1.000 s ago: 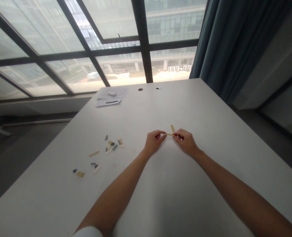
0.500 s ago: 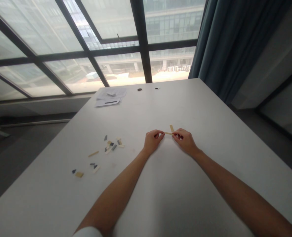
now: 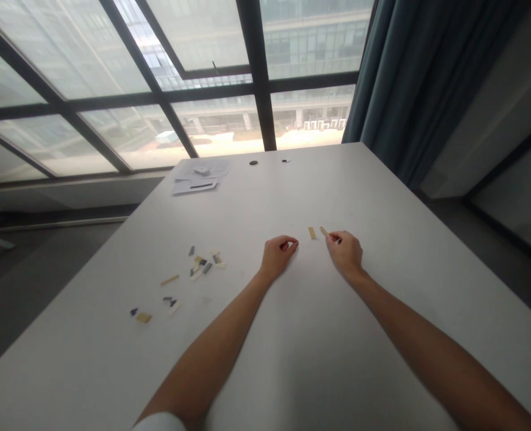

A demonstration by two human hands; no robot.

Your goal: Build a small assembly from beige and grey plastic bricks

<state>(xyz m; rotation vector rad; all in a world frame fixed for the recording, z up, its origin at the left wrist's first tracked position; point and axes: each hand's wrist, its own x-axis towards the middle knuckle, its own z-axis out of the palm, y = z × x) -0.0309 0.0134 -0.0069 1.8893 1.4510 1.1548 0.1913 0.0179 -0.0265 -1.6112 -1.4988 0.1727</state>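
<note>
My right hand (image 3: 346, 251) pinches a thin tan strip (image 3: 323, 230), like a toy building piece, by its near end. The strip points up and to the left, away from the fingers. Just left of it, a short tan studded piece (image 3: 312, 233) lies on the white table (image 3: 265, 203), apart from both hands. My left hand (image 3: 278, 254) rests on the table to the left of that piece, its thumb and forefinger closed together with nothing visible between them.
Several small grey, tan and white pieces (image 3: 207, 268) lie in a loose cluster on the left. Nearer are a long tan strip (image 3: 170, 279), a tan plate (image 3: 143, 317) and small dark pieces (image 3: 134, 312). Papers (image 3: 196, 186) lie at the far left edge, before the windows.
My left hand has let go of the tan strip. My right hand has moved slightly right with it, turning it from crosswise to pointing away. The studded piece now shows fully.
</note>
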